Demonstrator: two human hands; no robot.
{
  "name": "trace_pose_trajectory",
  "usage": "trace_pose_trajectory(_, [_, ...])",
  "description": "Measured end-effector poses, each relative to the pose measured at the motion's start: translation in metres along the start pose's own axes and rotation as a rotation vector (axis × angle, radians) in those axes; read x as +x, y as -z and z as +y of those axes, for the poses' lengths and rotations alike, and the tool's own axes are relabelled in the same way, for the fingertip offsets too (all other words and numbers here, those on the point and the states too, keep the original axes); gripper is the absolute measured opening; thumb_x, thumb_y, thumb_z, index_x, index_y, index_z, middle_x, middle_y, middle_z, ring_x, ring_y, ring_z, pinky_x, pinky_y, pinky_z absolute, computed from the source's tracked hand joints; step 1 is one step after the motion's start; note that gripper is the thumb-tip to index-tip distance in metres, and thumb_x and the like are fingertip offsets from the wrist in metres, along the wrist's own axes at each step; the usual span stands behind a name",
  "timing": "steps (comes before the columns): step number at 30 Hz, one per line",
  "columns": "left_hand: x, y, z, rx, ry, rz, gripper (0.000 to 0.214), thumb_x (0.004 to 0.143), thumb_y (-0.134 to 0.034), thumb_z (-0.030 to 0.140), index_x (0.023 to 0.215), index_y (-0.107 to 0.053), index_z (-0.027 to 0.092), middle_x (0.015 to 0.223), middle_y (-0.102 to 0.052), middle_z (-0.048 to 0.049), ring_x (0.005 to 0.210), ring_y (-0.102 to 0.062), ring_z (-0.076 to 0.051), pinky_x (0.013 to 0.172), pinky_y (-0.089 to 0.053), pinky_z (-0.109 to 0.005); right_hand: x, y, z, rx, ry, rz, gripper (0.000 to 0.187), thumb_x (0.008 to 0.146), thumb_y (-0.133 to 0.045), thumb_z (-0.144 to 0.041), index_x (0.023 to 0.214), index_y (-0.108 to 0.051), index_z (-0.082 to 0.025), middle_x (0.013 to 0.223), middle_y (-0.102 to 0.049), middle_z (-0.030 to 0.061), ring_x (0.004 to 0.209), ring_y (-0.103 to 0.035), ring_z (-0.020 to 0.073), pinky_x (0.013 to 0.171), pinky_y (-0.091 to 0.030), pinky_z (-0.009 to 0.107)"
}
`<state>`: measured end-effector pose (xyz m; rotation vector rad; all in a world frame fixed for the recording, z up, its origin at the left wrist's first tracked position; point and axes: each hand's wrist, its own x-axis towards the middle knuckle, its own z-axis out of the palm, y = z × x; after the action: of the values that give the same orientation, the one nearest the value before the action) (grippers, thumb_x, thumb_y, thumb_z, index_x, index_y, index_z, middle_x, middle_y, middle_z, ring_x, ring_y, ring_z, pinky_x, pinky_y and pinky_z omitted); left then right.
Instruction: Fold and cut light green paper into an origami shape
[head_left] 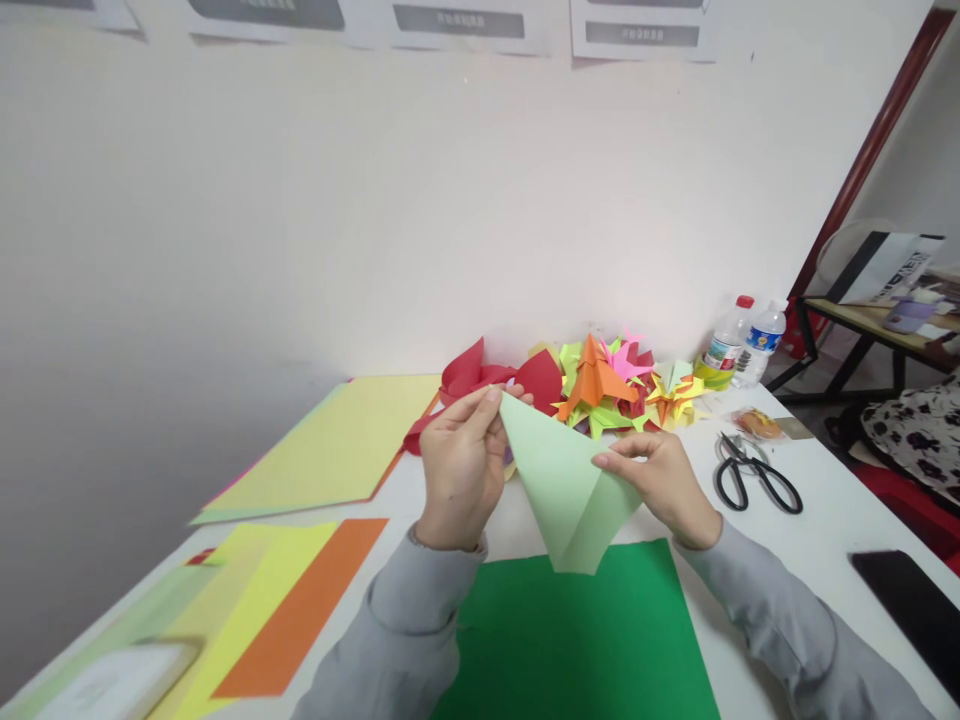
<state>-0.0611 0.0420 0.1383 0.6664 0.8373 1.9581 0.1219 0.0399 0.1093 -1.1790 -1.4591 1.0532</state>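
Between my two hands hangs a folded sheet of pale green paper (pixel 551 475), held up in the air over the table. My left hand (pixel 466 460) pinches its upper left corner between thumb and fingers. On the other side my right hand (pixel 664 482) grips the paper's right edge, thumb in front. A diagonal fold shows on the sheet, with a narrower flap on the right and the lower tip pointing down. Beneath it lies a flat sheet of dark green paper (pixel 577 640).
Folded paper shapes (pixel 596 385) pile against the wall, beside red paper pieces (pixel 480 380). Scissors (pixel 757 475), a black phone (pixel 911 605) and two bottles (pixel 726 340) stand or lie right. Large yellow sheets (pixel 337 440) and an orange strip (pixel 307 610) lie left.
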Motion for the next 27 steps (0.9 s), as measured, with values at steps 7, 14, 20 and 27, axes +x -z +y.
trace_pose_trajectory(7, [0.0007,0.0007,-0.0005,0.005,0.0,0.005,0.016,0.061,-0.078,0.019,0.072,-0.068,0.011,0.074,-0.074,-0.0083,0.072,-0.072,-0.022,0.07,-0.059,-0.034,-0.0002,0.0003,0.0005,0.0,0.006,-0.004,0.024,0.061,-0.076,-0.039,0.056,-0.068,-0.016,0.056,-0.064,-0.0003,0.054,-0.052,0.0134,0.054,-0.04,0.026])
trace_pose_trajectory(14, [0.0001,-0.0002,0.0006,0.022,0.004,0.0,0.016,0.062,-0.077,0.02,0.071,-0.067,0.012,0.074,-0.074,-0.0082,0.075,-0.071,-0.024,0.074,-0.058,-0.038,-0.0002,0.0006,0.0007,-0.005,0.012,-0.004,0.023,0.06,-0.076,-0.039,0.056,-0.068,-0.017,0.057,-0.064,0.0,0.056,-0.053,0.0146,0.055,-0.04,0.027])
trace_pose_trajectory(20, [0.0006,0.0002,0.0001,0.02,0.009,0.006,0.015,0.062,-0.077,0.019,0.071,-0.067,0.012,0.074,-0.074,-0.0087,0.076,-0.071,-0.024,0.075,-0.058,-0.038,-0.0005,0.0001,-0.0009,0.011,-0.003,-0.006,0.024,0.06,-0.076,-0.039,0.055,-0.067,-0.017,0.055,-0.062,-0.0004,0.053,-0.05,0.0136,0.053,-0.039,0.027])
trace_pose_trajectory(27, [0.0007,0.0017,-0.0018,-0.004,0.032,-0.001,0.014,0.063,-0.077,0.019,0.072,-0.069,0.01,0.074,-0.074,-0.0092,0.072,-0.071,-0.022,0.072,-0.057,-0.034,-0.0015,0.0009,-0.0014,0.075,-0.05,-0.021,0.03,0.058,-0.078,-0.043,0.056,-0.065,-0.016,0.052,-0.059,-0.0013,0.05,-0.045,0.0112,0.049,-0.034,0.025])
